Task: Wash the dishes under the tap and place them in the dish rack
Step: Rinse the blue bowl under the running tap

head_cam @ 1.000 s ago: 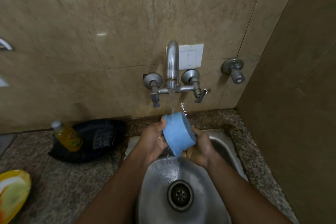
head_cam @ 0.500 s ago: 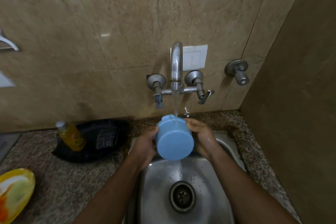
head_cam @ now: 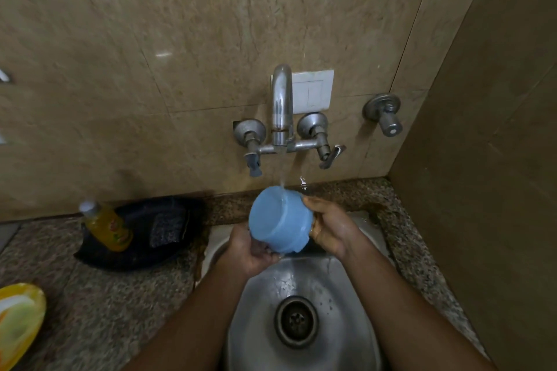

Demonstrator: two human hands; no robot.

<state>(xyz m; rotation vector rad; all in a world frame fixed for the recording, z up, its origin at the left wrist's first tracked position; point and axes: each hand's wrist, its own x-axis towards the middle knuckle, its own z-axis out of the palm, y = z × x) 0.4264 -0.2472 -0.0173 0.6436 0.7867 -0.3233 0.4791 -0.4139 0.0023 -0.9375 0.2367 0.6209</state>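
Note:
A light blue plastic bowl [head_cam: 278,218] is held over the steel sink [head_cam: 355,337], tilted with its flat base turned up and to the left. Water runs from the chrome tap [head_cam: 281,105] onto its upper edge. My left hand [head_cam: 245,251] grips it from below at the left, and my right hand [head_cam: 331,227] holds its rim side at the right. The bowl's inside is hidden from view.
On the speckled counter at the left, a yellow bottle [head_cam: 105,226] lies on a black tray [head_cam: 141,232]. A yellow plate [head_cam: 18,322] sits at the lower left corner. A spare valve [head_cam: 385,114] and a white switch plate [head_cam: 315,90] are on the tiled wall. A side wall stands close on the right.
The bowl has been turned in my hands, its base swinging from facing me to facing up and left. My left hand slid underneath it.

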